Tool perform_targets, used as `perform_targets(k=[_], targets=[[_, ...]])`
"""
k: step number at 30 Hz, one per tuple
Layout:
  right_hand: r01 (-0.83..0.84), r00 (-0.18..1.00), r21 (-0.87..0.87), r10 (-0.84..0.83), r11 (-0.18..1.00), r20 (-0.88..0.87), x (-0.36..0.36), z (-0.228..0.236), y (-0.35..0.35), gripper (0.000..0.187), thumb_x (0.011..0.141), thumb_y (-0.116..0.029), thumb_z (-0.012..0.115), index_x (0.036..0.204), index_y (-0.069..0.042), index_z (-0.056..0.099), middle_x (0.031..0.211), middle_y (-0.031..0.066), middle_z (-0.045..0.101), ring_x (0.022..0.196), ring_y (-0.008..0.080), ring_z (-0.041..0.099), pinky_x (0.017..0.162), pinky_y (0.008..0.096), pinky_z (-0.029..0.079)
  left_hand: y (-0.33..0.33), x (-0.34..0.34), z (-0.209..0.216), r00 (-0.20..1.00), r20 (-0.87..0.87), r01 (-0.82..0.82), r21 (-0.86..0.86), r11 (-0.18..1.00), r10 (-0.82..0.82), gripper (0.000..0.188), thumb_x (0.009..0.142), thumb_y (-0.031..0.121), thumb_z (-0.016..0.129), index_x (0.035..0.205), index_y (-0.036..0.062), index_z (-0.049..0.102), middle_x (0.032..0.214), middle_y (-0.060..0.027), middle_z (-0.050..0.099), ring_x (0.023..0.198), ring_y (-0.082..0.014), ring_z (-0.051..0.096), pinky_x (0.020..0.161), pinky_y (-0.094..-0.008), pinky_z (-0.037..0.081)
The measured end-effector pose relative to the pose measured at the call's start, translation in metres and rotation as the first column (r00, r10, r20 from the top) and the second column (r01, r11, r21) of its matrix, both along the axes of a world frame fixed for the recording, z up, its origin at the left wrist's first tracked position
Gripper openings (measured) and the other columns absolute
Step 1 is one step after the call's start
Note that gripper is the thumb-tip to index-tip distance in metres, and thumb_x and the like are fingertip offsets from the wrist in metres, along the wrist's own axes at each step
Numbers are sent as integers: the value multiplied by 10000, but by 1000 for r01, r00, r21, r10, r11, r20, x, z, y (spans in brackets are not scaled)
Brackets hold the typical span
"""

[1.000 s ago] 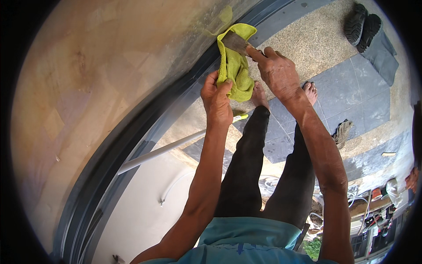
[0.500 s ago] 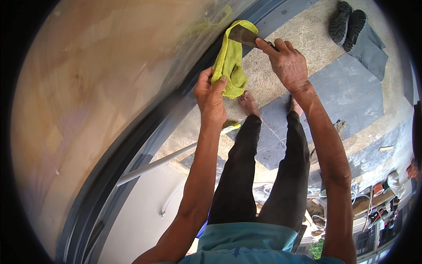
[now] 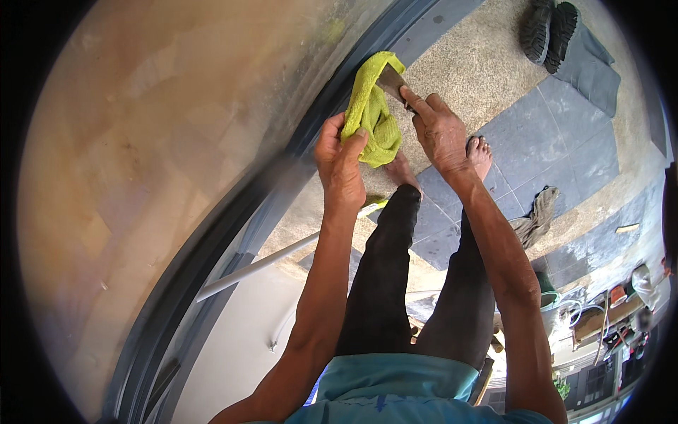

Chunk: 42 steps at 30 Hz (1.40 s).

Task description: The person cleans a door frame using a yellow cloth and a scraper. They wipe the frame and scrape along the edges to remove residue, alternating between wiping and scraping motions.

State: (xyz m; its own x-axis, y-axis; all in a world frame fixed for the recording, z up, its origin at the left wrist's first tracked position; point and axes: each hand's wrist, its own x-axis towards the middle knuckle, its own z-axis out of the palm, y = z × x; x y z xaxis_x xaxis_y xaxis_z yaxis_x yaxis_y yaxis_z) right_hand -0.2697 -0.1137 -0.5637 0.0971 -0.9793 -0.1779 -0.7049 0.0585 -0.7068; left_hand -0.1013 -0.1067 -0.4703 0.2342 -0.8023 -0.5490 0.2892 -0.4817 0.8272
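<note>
A yellow-green cloth hangs bunched in my left hand, pinched between thumb and fingers beside the dark frame. My right hand grips a scraper with a flat, wide blade, its index finger stretched along toward the blade. The blade lies against the upper part of the cloth, and a fold of cloth covers its far end. Most of the scraper's handle is hidden inside my right hand.
A large smeared pane fills the left side, edged by a dark frame. Below my left forearm leans a pale pole. Black-soled boots lie at the far right; a crumpled grey-brown rag and a green bucket are nearer.
My right hand has moved left and nearer with the scraper, and the cloth now covers more of the blade's end. My left hand has barely moved. My right foot shows more fully.
</note>
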Motion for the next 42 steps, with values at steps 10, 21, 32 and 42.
perform_targets(k=[10,21,32,42], targets=[[390,786,164,-420,906,454,13,18,-1,510,883,25,604,1367,-131,650,933,145,646,832,347,665,758,428,518,-54,-30,30,936,217,298,-71,952,-277,312,979,42,616,1280,-40,594,1176,-107,669,1047,-130,626,963,-291,491],[354,923,19,-353,935,153,-4,5,-61,536,879,-15,641,1385,-191,644,912,128,635,803,337,658,727,423,537,-80,-45,-7,842,453,368,-85,926,-294,256,946,0,626,1195,-60,626,1103,-93,663,964,-122,627,863,-282,528],[219,703,322,-378,921,602,16,8,21,550,884,23,580,1421,-98,594,812,50,612,729,198,655,633,345,545,-52,-20,-5,921,333,234,-58,971,-202,286,971,103,641,1203,-60,607,1075,-90,661,937,-123,610,858,-289,522],[360,-23,791,-843,495,537,-19,46,80,567,926,17,448,1484,-50,521,791,66,629,582,121,576,492,266,506,-127,-87,8,376,920,606,-338,720,115,210,884,-84,597,1076,-38,667,1011,-136,649,895,-271,669,795,-399,556]])
